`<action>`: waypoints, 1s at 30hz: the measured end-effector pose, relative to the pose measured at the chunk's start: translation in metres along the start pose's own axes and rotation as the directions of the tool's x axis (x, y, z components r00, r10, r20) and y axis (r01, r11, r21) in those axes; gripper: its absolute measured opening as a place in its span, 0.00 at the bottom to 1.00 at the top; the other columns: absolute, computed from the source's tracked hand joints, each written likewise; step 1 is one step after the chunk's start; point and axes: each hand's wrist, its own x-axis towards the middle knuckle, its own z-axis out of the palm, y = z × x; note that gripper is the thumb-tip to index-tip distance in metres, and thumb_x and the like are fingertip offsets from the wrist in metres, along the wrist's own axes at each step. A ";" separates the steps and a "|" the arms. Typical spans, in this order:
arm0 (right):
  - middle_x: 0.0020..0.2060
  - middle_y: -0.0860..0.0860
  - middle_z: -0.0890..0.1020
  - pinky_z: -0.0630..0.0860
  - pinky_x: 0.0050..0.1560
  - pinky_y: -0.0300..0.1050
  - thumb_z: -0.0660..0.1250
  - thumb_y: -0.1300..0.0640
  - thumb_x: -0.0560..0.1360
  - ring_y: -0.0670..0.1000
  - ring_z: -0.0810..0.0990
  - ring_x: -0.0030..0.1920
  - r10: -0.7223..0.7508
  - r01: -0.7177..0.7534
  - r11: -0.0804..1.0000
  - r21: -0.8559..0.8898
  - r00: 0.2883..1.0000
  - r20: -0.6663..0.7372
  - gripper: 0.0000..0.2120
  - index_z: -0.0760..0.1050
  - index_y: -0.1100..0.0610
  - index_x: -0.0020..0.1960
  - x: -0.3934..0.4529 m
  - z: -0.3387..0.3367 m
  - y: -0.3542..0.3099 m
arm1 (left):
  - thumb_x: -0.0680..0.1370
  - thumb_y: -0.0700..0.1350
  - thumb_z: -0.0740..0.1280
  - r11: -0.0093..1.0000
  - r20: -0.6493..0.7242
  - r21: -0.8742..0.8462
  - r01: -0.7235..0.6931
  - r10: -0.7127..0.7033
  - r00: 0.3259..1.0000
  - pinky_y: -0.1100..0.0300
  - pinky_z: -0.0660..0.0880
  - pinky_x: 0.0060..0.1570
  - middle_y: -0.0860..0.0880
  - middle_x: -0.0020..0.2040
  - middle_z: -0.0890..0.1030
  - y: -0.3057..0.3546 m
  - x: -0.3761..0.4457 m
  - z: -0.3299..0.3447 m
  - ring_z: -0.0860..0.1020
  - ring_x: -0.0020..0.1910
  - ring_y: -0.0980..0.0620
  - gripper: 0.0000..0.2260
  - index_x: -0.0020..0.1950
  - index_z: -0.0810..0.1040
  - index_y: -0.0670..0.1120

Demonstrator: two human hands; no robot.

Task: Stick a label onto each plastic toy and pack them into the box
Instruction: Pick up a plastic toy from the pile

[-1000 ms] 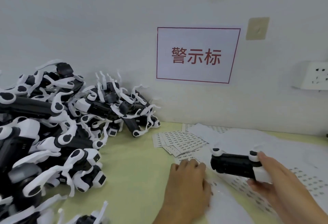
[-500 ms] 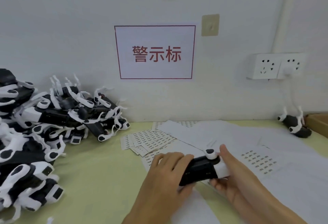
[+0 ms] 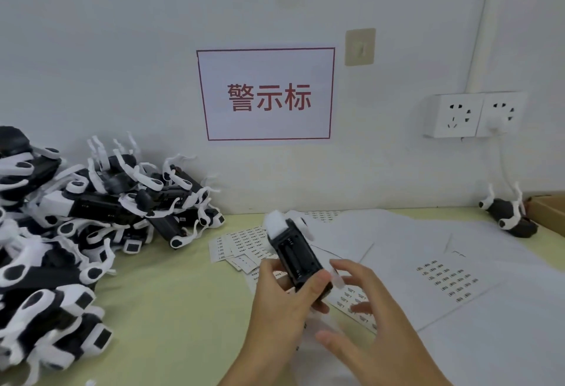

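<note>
My left hand point(image 3: 282, 309) grips a black and white plastic toy point(image 3: 295, 252) by its lower end and holds it upright above the table, white end up and tilted away from me. Just right of the toy, my right hand point(image 3: 377, 327) hovers with its fingers spread and loose. A small white piece near its fingertips is too blurred to identify. White label sheets point(image 3: 446, 281) lie under and to the right of my hands. A brown box point(image 3: 547, 206) shows at the right edge.
A big pile of black and white toys point(image 3: 91, 217) fills the table's left side. One lone toy point(image 3: 507, 216) lies beside the box. Cut label strips point(image 3: 241, 243) lie near the wall, which carries a red-framed sign point(image 3: 266, 95) and a socket point(image 3: 474, 115).
The toy was held flat between both hands. Now my left hand alone holds it upright and my right hand has let go. The view has shifted to the right.
</note>
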 end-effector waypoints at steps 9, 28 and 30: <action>0.49 0.42 0.85 0.80 0.42 0.37 0.74 0.63 0.73 0.45 0.85 0.47 0.246 -0.190 0.931 0.312 0.957 -0.152 0.21 0.78 0.39 0.54 0.012 -0.006 0.016 | 0.74 0.49 0.75 0.998 0.226 -0.062 -0.012 0.026 0.974 0.55 0.80 0.53 0.42 0.46 0.87 -0.010 -0.004 0.011 0.85 0.49 0.44 0.13 0.52 0.80 0.42; 0.40 0.61 0.83 0.74 0.26 0.40 0.54 0.77 0.78 0.48 0.78 0.29 0.514 -0.379 0.594 0.710 0.857 0.028 0.21 0.81 0.61 0.56 0.025 -0.030 0.030 | 0.67 0.68 0.65 0.988 0.059 0.137 -0.071 0.063 0.996 0.66 0.75 0.49 0.59 0.55 0.82 -0.011 0.010 -0.012 0.81 0.50 0.63 0.25 0.63 0.71 0.67; 0.37 0.59 0.82 0.73 0.26 0.39 0.56 0.75 0.79 0.49 0.78 0.29 0.510 -0.390 0.585 0.711 0.859 0.051 0.19 0.81 0.61 0.57 0.024 -0.030 0.027 | 0.68 0.67 0.65 0.994 0.098 0.102 -0.034 0.024 0.995 0.59 0.78 0.47 0.54 0.51 0.85 -0.011 0.012 -0.013 0.84 0.47 0.55 0.25 0.64 0.72 0.65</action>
